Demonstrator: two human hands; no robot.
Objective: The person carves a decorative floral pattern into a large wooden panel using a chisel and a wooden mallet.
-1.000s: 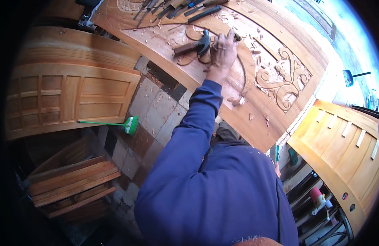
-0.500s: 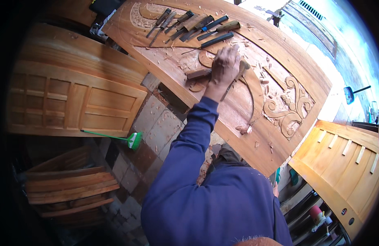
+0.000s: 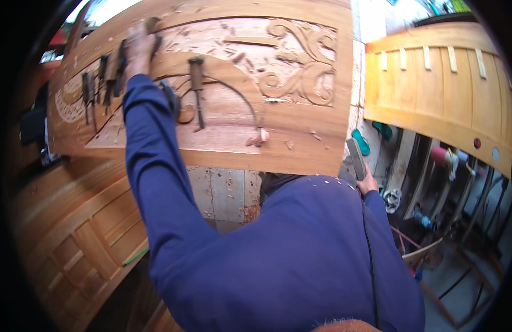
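Note:
My left hand (image 3: pixel 137 50) reaches across the carved wooden door panel (image 3: pixel 300 135) and lies over the row of chisels at its left. A wooden chisel handle (image 3: pixel 152 24) shows just past its fingers, which are blurred, so their grip is unclear. Other chisels (image 3: pixel 111 72) lie close by on the left. Apart from that row, one chisel with a brown wooden handle (image 3: pixel 196 76) rests on the smooth carved area. Low at the right, beside the panel's corner, my right hand (image 3: pixel 368 182) is closed round a flat greyish wooden bar (image 3: pixel 355 158).
Wood shavings (image 3: pixel 233 55) litter the recessed carving around the raised scrolls (image 3: pixel 305 77). A paler door (image 3: pixel 433 94) with small strips on it stands at the right, green slippers (image 3: pixel 360 143) near it. Another panelled door (image 3: pixel 95 238) leans at the lower left.
My view has turned, so the panel now lies more level. My left hand has left the single wooden-handled chisel and moved to the row. My right hand and its bar have come into plainer sight.

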